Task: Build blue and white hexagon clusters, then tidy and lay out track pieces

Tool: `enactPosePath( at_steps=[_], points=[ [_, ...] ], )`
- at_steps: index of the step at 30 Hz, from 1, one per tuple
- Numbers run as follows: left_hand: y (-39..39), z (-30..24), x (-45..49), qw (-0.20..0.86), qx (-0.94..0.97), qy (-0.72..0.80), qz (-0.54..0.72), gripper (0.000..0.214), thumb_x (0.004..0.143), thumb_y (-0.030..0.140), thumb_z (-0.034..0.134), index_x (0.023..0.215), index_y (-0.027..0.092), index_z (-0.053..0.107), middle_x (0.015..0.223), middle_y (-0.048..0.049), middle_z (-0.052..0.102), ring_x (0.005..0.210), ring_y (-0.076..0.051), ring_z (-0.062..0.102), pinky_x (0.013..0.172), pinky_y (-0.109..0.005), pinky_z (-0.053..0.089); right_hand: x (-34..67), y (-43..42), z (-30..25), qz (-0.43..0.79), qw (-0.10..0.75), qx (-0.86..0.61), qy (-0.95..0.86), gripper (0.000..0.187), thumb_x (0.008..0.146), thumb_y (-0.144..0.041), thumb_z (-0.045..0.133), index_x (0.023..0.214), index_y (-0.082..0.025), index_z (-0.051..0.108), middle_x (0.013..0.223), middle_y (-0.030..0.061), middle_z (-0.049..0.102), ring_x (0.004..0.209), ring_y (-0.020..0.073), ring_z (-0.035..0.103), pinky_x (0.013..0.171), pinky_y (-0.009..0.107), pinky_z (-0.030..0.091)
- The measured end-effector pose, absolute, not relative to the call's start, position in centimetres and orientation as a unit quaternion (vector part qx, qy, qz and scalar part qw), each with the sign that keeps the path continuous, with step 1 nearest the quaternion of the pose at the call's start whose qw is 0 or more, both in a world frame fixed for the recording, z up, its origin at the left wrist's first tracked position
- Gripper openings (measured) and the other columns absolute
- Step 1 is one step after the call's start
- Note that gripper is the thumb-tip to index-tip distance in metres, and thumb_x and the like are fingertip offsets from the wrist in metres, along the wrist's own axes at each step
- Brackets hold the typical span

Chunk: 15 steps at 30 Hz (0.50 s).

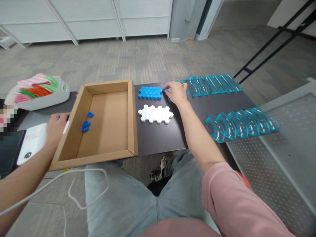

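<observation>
At the right end of a block of blue hexagonal pieces (pixel 150 93), my right hand (pixel 176 92) pinches one small blue piece (pixel 164 90) between thumb and fingers. Just nearer to me lies a patch of white hexagonal pieces (pixel 156 114). My left hand (pixel 57 126) rests against the left outer side of a shallow cardboard box (pixel 133 131); its fingertips are partly hidden, and I cannot make out whether they grip the wall. Inside the box, near its left wall, sit three blue hexagonal pieces (pixel 86 123).
Clear teal curved track pieces lie in a back row (pixel 213 85) and a front row (pixel 243 123) on the dark table (pixel 163 140). To the left are a white basket (pixel 46 98) of colourful strips and a white device (pixel 33 141). A white cable (pixel 106 179) crosses before me.
</observation>
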<state>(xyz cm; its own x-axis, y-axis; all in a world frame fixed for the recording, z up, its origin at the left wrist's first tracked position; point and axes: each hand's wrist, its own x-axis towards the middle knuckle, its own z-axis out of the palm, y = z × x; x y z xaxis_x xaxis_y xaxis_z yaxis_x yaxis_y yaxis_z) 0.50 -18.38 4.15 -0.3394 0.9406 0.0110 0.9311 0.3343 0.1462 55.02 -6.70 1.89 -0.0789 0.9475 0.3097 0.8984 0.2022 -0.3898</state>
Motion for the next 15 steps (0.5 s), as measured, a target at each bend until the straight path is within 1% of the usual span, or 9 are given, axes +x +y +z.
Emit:
enactPosePath(
  at_steps=[2,4,6,8,10,13,15],
  points=[
    [-18.3,4.2,0.6,0.050,0.562,0.823,0.068,0.068,0.098,0.044,0.041,0.158,0.033,0.071,0.151,-0.0154,0.069,0.151,-0.042,0.061,0.126,-0.049,0.052,55.0,-6.8,2.1,0.050,0.250,-0.636,-0.728,0.022,0.116,-0.040,0.068,0.119,-0.027,0.086,0.129,0.0155,0.084,0.126,0.0422,0.067,0.113,0.061,0.038],
    [-18.2,4.0,0.6,0.068,0.549,0.829,0.085,0.073,0.098,0.048,0.037,0.161,0.030,0.070,0.154,-0.0175,0.066,0.155,-0.044,0.059,0.130,-0.051,0.049,55.2,-6.8,2.3,0.053,0.249,-0.641,-0.724,0.022,0.116,-0.038,0.069,0.120,-0.027,0.087,0.131,0.0157,0.084,0.127,0.0420,0.068,0.114,0.061,0.038],
    [-18.2,3.7,0.4,0.076,0.543,0.830,0.097,0.078,0.097,0.051,0.036,0.164,0.026,0.068,0.159,-0.0200,0.064,0.159,-0.046,0.056,0.134,-0.053,0.045,55.3,-6.8,2.2,0.055,0.254,-0.638,-0.725,0.023,0.115,-0.040,0.069,0.119,-0.027,0.088,0.130,0.0159,0.085,0.126,0.0423,0.067,0.114,0.062,0.037],
    [-18.2,3.3,0.0,0.077,0.541,0.831,0.104,0.080,0.095,0.052,0.039,0.166,0.027,0.067,0.161,-0.0198,0.063,0.162,-0.046,0.054,0.136,-0.052,0.043,55.4,-6.6,2.0,0.058,0.261,-0.631,-0.728,0.024,0.115,-0.043,0.071,0.118,-0.028,0.089,0.125,0.0155,0.087,0.125,0.0428,0.067,0.114,0.063,0.037],
    [-18.1,3.0,-0.3,0.081,0.536,0.833,0.110,0.079,0.094,0.052,0.041,0.165,0.029,0.068,0.161,-0.0182,0.063,0.162,-0.045,0.054,0.137,-0.052,0.043,55.5,-6.5,1.8,0.062,0.263,-0.628,-0.730,0.023,0.114,-0.044,0.073,0.117,-0.029,0.091,0.122,0.0145,0.087,0.125,0.0432,0.066,0.114,0.062,0.037],
    [-17.8,3.0,-0.5,0.084,0.535,0.832,0.119,0.075,0.096,0.051,0.043,0.164,0.030,0.068,0.163,-0.0162,0.064,0.162,-0.044,0.054,0.137,-0.052,0.044,55.4,-6.4,1.7,0.059,0.251,-0.633,-0.730,0.023,0.115,-0.042,0.074,0.120,-0.031,0.093,0.125,0.0135,0.088,0.127,0.0435,0.067,0.114,0.062,0.036],
    [-17.5,3.1,-0.4,0.084,0.520,0.841,0.119,0.072,0.099,0.049,0.039,0.161,0.029,0.071,0.161,-0.0162,0.066,0.159,-0.044,0.057,0.135,-0.052,0.046,55.2,-6.4,1.8,0.052,0.234,-0.641,-0.729,0.025,0.116,-0.039,0.071,0.125,-0.032,0.094,0.127,0.0132,0.089,0.128,0.0432,0.068,0.113,0.061,0.036]
  ],
)
